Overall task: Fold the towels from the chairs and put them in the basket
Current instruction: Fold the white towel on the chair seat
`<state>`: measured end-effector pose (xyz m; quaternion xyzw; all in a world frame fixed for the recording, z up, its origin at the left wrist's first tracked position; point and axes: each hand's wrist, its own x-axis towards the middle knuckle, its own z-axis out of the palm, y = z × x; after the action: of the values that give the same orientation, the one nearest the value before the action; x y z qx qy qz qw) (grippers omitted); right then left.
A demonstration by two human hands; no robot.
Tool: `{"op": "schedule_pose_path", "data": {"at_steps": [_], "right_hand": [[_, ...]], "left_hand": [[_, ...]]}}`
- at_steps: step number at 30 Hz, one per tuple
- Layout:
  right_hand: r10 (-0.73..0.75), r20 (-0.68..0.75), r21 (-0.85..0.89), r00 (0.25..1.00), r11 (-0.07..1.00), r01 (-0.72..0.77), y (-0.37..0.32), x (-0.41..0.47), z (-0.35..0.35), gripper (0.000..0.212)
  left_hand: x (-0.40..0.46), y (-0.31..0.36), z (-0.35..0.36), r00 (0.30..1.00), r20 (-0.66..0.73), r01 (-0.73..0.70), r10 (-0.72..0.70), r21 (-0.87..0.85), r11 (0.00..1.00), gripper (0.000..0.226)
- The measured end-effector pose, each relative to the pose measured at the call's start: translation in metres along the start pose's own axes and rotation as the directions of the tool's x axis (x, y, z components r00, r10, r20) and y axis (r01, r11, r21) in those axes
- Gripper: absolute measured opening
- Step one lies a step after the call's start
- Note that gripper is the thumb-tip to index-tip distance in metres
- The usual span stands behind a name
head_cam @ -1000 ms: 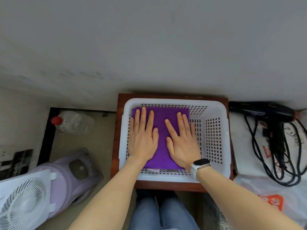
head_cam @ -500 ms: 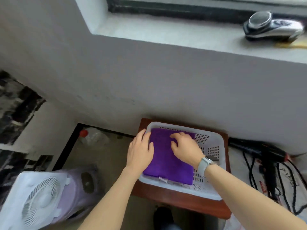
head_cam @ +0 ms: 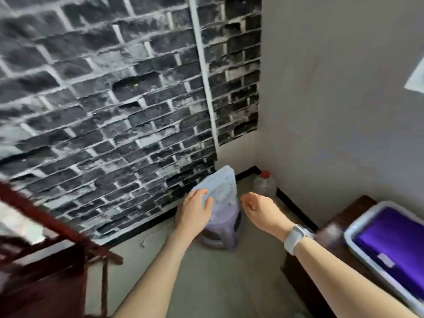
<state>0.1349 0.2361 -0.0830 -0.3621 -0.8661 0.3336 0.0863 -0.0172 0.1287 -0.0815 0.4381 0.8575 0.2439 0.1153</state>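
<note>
Left hand: we see our left hand [head_cam: 196, 211] held out in the air, back of the hand up, fingers loosely bent and holding nothing; the picture is blurred, so we cannot tell whether the fingertips touch the fan beyond them.
Right hand: our right hand [head_cam: 260, 210] is also held out, wrist turned so the thumb side faces up, fingers loosely curled around nothing; a pale watch [head_cam: 294, 238] sits on that wrist.
Gap between the hands: the two hands are near each other but apart, with the fan and stool showing between and beyond the fingers.
Fan: a white fan [head_cam: 221, 187] leans just beyond our left fingertips, on top of a lilac stool [head_cam: 223, 228] that stands on the floor under both sets of fingers.
Bottle: a clear bottle [head_cam: 263, 184] with a red cap stands in the corner, just beyond our right fingers.
Towel: the purple towel [head_cam: 394, 239] lies folded flat inside the basket, well to the right of our right fingers and behind that wrist.
Basket: the white basket [head_cam: 358, 249] rests on a dark wooden table [head_cam: 353, 214] at the right edge.
Chair: a dark red wooden chair [head_cam: 46, 260], blurred, stands well to the left of our left fingers.
Wall: a black brick-pattern wall [head_cam: 103, 88] fills the view beyond the fingers.
</note>
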Motion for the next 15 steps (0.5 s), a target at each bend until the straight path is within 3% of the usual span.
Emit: {"op": "schedule_pose_path", "data": {"at_steps": [4,8,15], "right_hand": [[-0.246,0.199,0.006,0.949,0.968,0.25,-0.123,-0.004,0.087,0.024],[-0.406,0.312,0.06,0.859,0.911,0.409,-0.229,-0.01,0.159,0.025],[-0.543,0.486,0.081,0.685,0.808,0.584,-0.367,0.008,0.279,0.026]], "left_hand": [[-0.077,-0.109,-0.091,0.968,-0.177,0.18,-0.178,-0.005,0.984,0.034],[-0.142,-0.195,-0.163,0.887,-0.327,0.346,-0.326,0.006,0.938,0.034],[-0.207,-0.327,-0.241,0.71,-0.488,0.557,-0.508,-0.053,0.829,0.03]]}}
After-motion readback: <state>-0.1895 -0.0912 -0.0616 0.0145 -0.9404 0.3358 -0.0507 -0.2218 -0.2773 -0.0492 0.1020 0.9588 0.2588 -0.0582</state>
